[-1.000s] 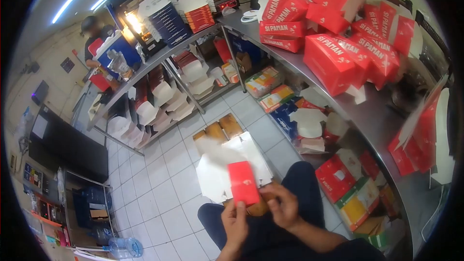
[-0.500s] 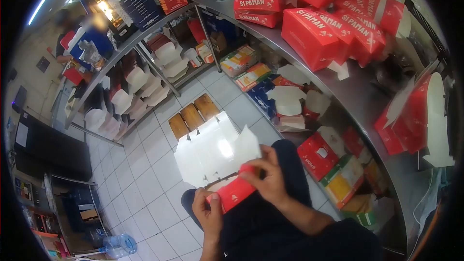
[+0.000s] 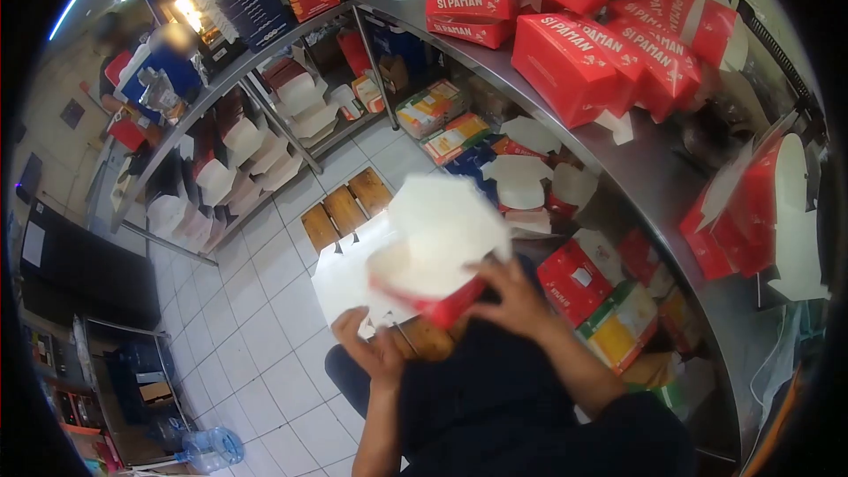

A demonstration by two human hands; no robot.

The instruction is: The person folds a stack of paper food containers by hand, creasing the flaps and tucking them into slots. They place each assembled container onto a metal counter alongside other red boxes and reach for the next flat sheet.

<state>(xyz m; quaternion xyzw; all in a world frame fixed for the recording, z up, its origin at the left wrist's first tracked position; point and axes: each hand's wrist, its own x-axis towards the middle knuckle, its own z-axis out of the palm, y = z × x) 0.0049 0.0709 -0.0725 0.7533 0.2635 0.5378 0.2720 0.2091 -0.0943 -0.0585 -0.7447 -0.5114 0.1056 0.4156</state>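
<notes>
Carton: a part-folded cardboard carton, red outside and white inside (image 3: 446, 234), blurred; a broad white panel with slanting corners rises at its far side, and a low red wall runs along its near side.
Carton's place: held up over the near part of the slatted stand; whether its base touches anything cannot be told.
Right hand: the bare right hand (image 3: 508, 300) grasps the carton's right end between thumb and fingers.
Left hand: the bare left hand (image 3: 369, 344) is released, fingers parted, just beside the carton's left corner; contact there cannot be told.
Sheets: flat white cardboard sheets with notched edges (image 3: 343, 281), lying on the stand under and left of the carton.
Stand: a low brown wooden slatted stand (image 3: 344, 206), slats showing at its far and near edges.
Worktop: a long grey steel worktop (image 3: 671, 185), with folded red cartons lettered SI PAMAN in white (image 3: 570, 71) heaped near its front edge.
</notes>
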